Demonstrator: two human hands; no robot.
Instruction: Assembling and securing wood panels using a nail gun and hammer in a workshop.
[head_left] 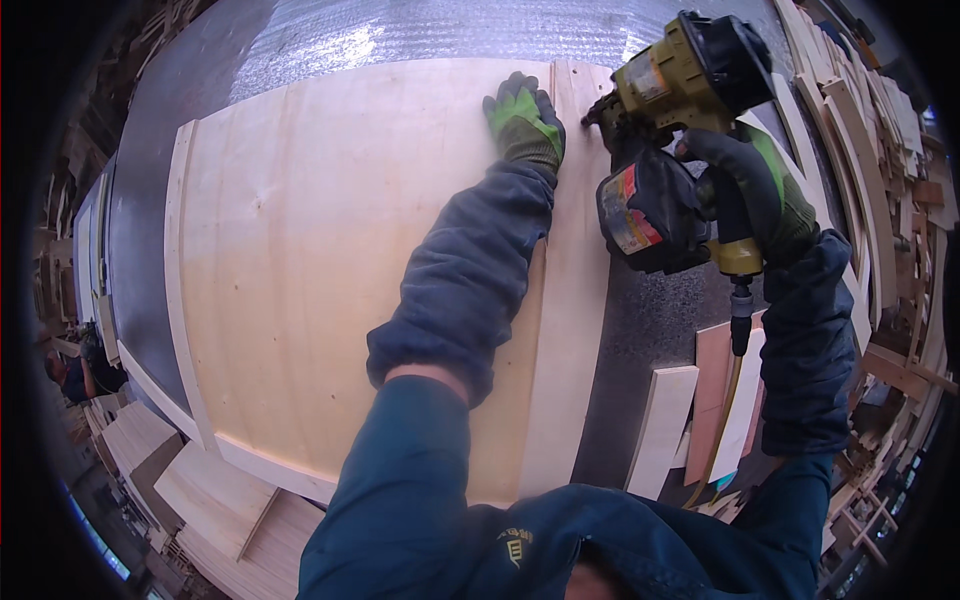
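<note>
On the dark, glossy surface [142, 240], smooth plywood [300, 230] is touched by the outstretched left grip [526, 118]; a bulky nail gun [658, 85] is clasped by the right grip [762, 185].

Hard to read throughout; bears a red-and-pale label [632, 212] on the nail gun [690, 75], left of the right hand [768, 185]; another label [645, 76] farther ahead; yellow lettering [515, 548] on the jacket [420, 540], behind the left hand [525, 120].

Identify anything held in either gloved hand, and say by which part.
The right hand holds the nail gun by its handle. The left hand rests on the wooden panel, gripping nothing visible.
</note>
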